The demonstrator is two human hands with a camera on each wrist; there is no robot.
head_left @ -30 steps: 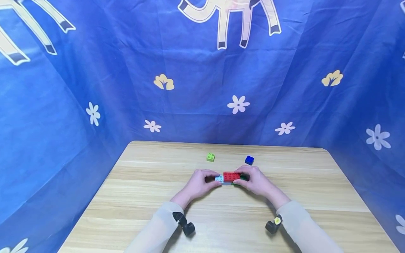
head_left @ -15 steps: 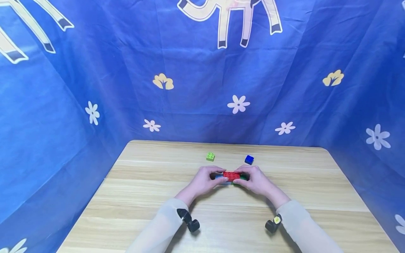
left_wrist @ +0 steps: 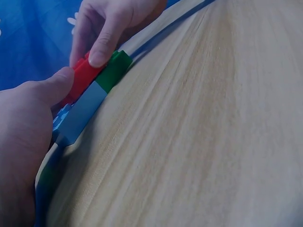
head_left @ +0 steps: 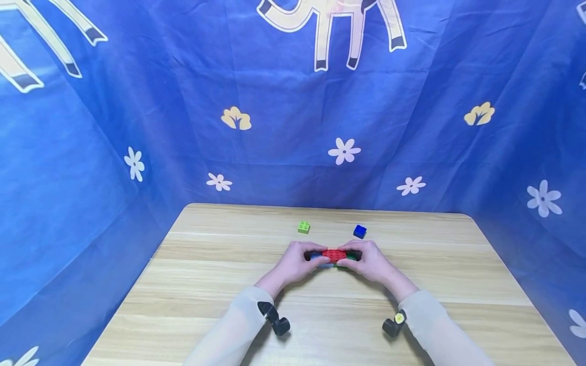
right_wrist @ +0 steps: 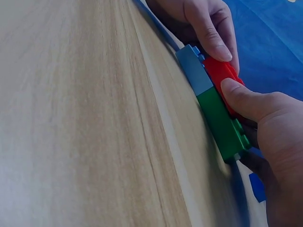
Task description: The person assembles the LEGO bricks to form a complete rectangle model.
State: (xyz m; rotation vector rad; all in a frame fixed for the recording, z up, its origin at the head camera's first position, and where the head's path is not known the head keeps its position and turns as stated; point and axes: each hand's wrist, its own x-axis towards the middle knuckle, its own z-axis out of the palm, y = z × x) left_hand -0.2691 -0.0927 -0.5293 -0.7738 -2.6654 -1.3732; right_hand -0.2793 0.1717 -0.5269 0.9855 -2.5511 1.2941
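Observation:
A red building brick (head_left: 334, 255) lies across the tops of a light blue brick (left_wrist: 84, 112) and a green brick (right_wrist: 220, 124), which stand end to end on the table. My left hand (head_left: 295, 262) pinches the red brick's left end between thumb and fingers. At its right end, my right hand (head_left: 373, 262) grips the same brick, thumb on the near side. Studs of the light blue brick show past the red one on the left, and green studs show on the right. Fingers behind the bricks are partly hidden.
Beyond the hands, a lime green brick (head_left: 304, 227) sits to the left and a dark blue brick (head_left: 359, 232) to the right. The wooden table (head_left: 329, 315) ends at a blue patterned cloth (head_left: 284, 152), which also hangs at both sides.
My left hand has moved rightward from the light blue brick's end onto the red brick. My right hand keeps its hold, and the bricks have stayed in place.

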